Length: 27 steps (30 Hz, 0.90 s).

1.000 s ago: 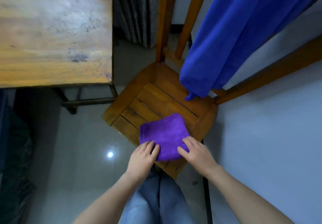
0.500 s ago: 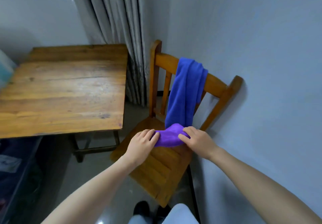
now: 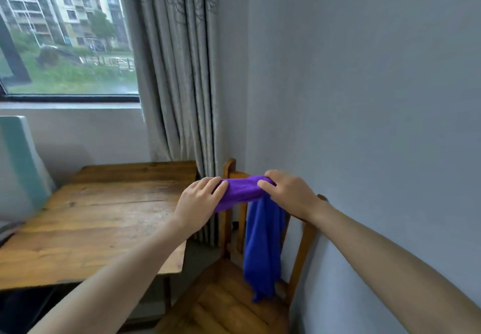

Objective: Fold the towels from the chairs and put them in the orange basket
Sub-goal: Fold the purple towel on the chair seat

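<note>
1. Both bare forearms reach forward and slightly up, with the hands level with each other in front of the chair back.
2. The left hand (image 3: 200, 198) grips the left end of a folded purple microfibre towel (image 3: 242, 190), its fingers curled over the top edge.
3. The right hand (image 3: 289, 193) grips the towel's right end, knuckles up and fingers wrapped over the cloth.
4. The purple towel hangs in the air between the two hands as a thick bunched band, touching neither seat nor surface.
5. Behind it, a long blue towel (image 3: 263, 250) drapes over the top rail of a wooden slatted chair (image 3: 226, 305) and hangs towards the seat.
6. A worn wooden surface (image 3: 99, 219) stands to the left of the chair, with a pale teal object (image 3: 18, 162) at its far left edge.
7. A grey patterned curtain (image 3: 182, 73) hangs in the corner beside a window (image 3: 65, 34) showing apartment blocks and grass; a plain grey wall (image 3: 364, 99) fills the right side.
</note>
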Available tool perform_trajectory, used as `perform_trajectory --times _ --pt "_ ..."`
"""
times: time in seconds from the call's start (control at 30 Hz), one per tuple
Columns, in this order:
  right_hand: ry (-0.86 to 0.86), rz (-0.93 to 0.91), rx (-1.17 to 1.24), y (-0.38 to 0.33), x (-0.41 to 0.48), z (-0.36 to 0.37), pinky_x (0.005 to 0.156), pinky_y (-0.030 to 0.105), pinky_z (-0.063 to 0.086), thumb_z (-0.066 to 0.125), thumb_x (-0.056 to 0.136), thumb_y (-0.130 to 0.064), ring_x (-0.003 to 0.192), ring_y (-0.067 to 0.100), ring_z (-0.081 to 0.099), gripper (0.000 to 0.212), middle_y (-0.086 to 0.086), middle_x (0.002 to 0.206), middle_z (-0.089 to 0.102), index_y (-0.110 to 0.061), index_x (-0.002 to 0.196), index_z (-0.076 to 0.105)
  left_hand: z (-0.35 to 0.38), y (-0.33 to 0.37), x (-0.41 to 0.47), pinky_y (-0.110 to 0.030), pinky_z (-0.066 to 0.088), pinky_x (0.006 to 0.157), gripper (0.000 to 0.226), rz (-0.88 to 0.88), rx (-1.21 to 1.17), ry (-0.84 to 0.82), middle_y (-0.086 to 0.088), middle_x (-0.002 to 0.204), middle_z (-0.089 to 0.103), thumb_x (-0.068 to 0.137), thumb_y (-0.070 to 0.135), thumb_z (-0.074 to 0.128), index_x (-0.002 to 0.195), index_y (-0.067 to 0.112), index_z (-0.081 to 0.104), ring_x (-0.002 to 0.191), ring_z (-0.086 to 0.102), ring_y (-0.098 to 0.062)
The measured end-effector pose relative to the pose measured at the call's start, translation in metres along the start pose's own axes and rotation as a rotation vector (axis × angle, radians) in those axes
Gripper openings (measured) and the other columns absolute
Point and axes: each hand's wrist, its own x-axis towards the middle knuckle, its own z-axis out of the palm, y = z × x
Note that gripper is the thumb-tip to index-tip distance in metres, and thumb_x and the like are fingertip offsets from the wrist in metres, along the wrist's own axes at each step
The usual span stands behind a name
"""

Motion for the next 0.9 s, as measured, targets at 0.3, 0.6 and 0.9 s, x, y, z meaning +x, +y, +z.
perform_trajectory --times 0.3,0.6,0.9 --pt "0.161 -0.487 -0.060 -0.076 0.060 0.009 0.042 0.027 0.050 0.080 0.063 -0.005 0.062 0.023 0.060 0.046 0.011 0.079 0.061 -0.011 0.092 0.045 -0.064 -0.052 -0.077 -0.034 0.057 0.067 0.062 -0.156 0.178 0.078 -0.014 0.096 0.070 0.051 0.003 0.084 0.105 0.006 0.054 0.082 0.069 -0.028" --pt "0.316 -0.879 0.060 -0.275 0.116 0.024 0.043 0.022 0.048 0.081 0.059 -0.007 0.061 0.019 0.059 0.046 0.008 0.079 0.062 -0.013 0.094 0.051 -0.174 -0.091 -0.258 -0.028 0.055 0.063 0.031 -0.448 0.417 0.009 -0.010 0.090 0.071 0.074 0.010 0.044 0.105 0.012 0.048 0.076 0.069 -0.024" --pt "0.429 -1.177 0.327 -0.560 0.108 -0.008 0.037 0.026 0.045 0.060 0.069 -0.008 0.063 0.024 0.059 0.030 0.009 0.080 0.059 -0.014 0.097 0.051 -0.346 -0.074 -0.481 -0.031 0.057 0.057 0.034 -0.789 0.661 -0.117 -0.012 0.090 0.070 0.072 0.011 0.041 0.106 0.012 0.047 0.073 0.069 -0.026"
